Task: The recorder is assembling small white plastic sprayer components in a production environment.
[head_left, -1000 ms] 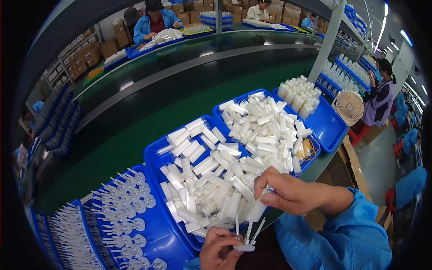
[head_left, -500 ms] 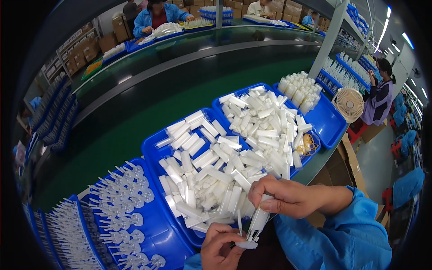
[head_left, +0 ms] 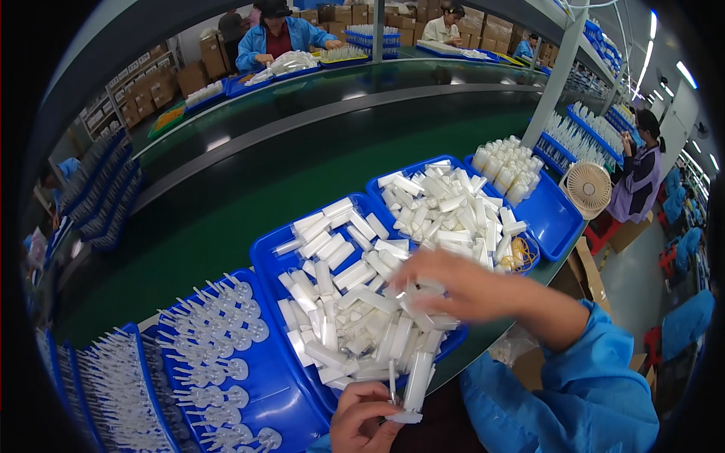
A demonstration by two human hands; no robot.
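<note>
Left hand (head_left: 362, 417) clamped on a white base (head_left: 406, 417), near side, with a white block (head_left: 418, 381) standing on it; right hand (head_left: 461, 285) apart, blurred over white pieces (head_left: 322, 278) in a blue tray (head_left: 260, 260), whether gripping cannot be told; stemmed discs (head_left: 240, 330) lie in another tray (head_left: 283, 396), left.

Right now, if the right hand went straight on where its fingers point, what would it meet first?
Likely the white pieces heaped in the blue tray beneath. The right hand is blurred and its height above them unclear, so it might pass over.
</note>
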